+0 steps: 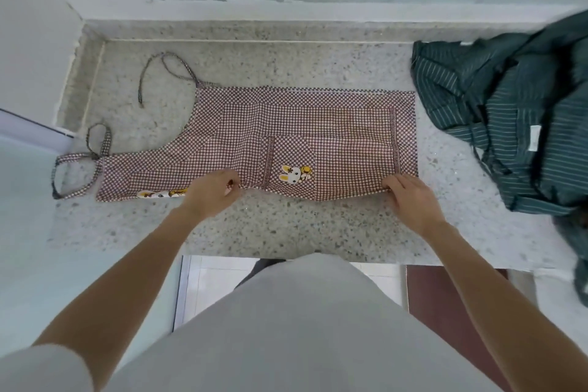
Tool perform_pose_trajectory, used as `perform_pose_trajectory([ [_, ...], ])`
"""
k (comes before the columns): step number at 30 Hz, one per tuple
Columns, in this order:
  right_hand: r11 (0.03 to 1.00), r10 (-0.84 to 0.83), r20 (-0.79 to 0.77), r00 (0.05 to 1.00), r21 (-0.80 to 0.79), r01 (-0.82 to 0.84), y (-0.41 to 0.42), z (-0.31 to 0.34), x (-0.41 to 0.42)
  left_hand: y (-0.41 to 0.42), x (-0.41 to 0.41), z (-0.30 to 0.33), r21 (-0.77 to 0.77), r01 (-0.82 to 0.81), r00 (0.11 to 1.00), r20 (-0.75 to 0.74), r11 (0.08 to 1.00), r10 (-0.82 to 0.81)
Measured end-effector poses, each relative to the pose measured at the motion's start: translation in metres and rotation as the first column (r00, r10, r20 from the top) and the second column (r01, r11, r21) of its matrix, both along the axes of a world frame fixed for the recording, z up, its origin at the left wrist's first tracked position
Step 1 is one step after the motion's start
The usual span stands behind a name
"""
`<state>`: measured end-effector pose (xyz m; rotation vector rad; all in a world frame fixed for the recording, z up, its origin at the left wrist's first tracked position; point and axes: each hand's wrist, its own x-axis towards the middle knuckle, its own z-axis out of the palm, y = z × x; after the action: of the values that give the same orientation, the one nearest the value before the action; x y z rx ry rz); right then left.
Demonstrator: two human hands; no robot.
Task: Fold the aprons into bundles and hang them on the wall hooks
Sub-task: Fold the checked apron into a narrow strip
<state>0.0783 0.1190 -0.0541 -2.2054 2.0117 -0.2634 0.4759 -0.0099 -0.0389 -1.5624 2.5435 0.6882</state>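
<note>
Head view shows the checked apron [305, 137] lying folded lengthwise across the middle of the speckled surface [286, 226], bib end toward the left of the frame and hem toward the right. Both hands work its near edge: the left hand [213, 192] at centre frame has its fingers curled in and pinches the cloth just left of the pocket, and the right hand [410, 197] grips the lower right corner with curled fingers. The main risk, as I judge it, is that the 2 layers slide apart when the near edge is lifted, since the hands hold only 2 spots and the left stretch of the fold is free; a skewed fold would make a loose bundle. The neck loop [79, 165] at the left edge and the waist tie [165, 73] in the upper left trail loose and could drag or snag, or be left outside the bundle. The striped apron [509, 124] heaped at the right lies close to the hem and hangs over the surface edge, so a sweep of cloth could catch it or tip it off. No wall hooks appear anywhere. The fingertips are tucked under cloth, a 2nd rabbit patch is half covered by the left hand, and the frosted pane at the top blurs whatever lies behind it.
</note>
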Motion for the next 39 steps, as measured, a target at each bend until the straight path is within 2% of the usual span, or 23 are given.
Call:
perform_pose_trajectory([
  [2,1.000,-0.011,0.068,0.998,-0.024,0.013,0.006,0.014,-0.005,0.004,0.002,0.011,-0.080,-0.105,0.994,-0.043,0.991,0.102],
  [5,0.995,-0.038,0.075,0.996,-0.089,0.044,-0.002,0.031,-0.022,-0.006,0.001,0.023,-0.171,-0.190,0.982,-0.054,0.967,0.183],
  [8,0.980,-0.182,0.141,0.973,-0.048,0.191,-0.026,0.037,-0.039,-0.025,-0.004,0.028,-0.235,-0.202,0.979,-0.079,0.951,0.189],
  [10,0.940,-0.322,0.234,0.917,-0.038,0.340,-0.043,0.038,-0.048,-0.040,-0.010,0.027,-0.241,-0.186,0.981,-0.108,0.953,0.164],
  [13,0.830,-0.530,0.357,0.770,0.030,0.557,-0.071,0.036,-0.058,-0.064,-0.023,0.020,-0.233,-0.115,0.992,-0.076,0.966,0.100],
  [16,0.717,-0.665,0.400,0.631,0.108,0.688,-0.091,0.028,-0.066,-0.087,-0.036,0.012,-0.205,-0.060,0.998,-0.032,0.977,0.055],
  [19,0.662,-0.737,0.332,0.589,0.180,0.728,-0.110,0.018,-0.072,-0.118,-0.051,0.003,-0.170,-0.045,0.999,-0.017,0.984,0.043],
  [23,0.654,-0.755,0.170,0.633,0.262,0.709,-0.136,0.004,-0.081,-0.156,-0.075,-0.012,-0.132,-0.029,0.999,0.013,0.991,0.031],
  [26,0.651,-0.745,0.020,0.667,0.242,0.720,-0.152,-0.002,-0.088,-0.177,-0.090,-0.024,-0.062,-0.009,0.999,0.041,0.998,0.011],
  [29,0.639,-0.740,-0.082,0.668,0.227,0.735,-0.165,-0.008,-0.095,-0.190,-0.099,-0.035,-0.088,-0.004,0.999,0.039,0.996,0.008],
  [33,0.618,-0.753,-0.128,0.645,0.198,0.761,-0.173,-0.014,-0.100,-0.195,-0.105,-0.037,-0.138,-0.008,1.000,-0.002,0.990,0.008],
  [39,0.621,-0.748,-0.166,0.643,0.166,0.766,-0.178,-0.013,-0.100,-0.186,-0.106,-0.041,-0.211,-0.076,0.994,0.061,0.975,0.090],
])
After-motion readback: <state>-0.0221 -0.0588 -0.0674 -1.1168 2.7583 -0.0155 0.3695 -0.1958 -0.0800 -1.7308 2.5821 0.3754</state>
